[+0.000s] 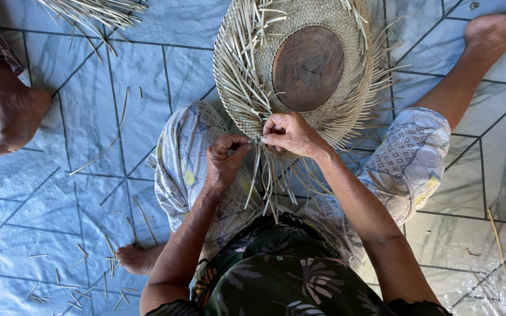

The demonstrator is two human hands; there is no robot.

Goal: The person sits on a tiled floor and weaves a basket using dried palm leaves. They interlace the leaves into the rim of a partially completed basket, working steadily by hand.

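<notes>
Two hands plaiting the rim of a straw hat held in the lap.

The left hand [225, 157] is pinching a loose straw strand [257, 175] between closed fingers; the right hand [291, 136] is gripping the woven brim edge beside it. The hat [247, 76] is lying crown-up across the knees, a round wooden block [308, 68] sitting on its crown. Judged light and springy, its strips probably brittle at creases, it is best held at the tight weave. Straw offcuts [77, 275] are littering the blue tiled floor [60, 193].
</notes>
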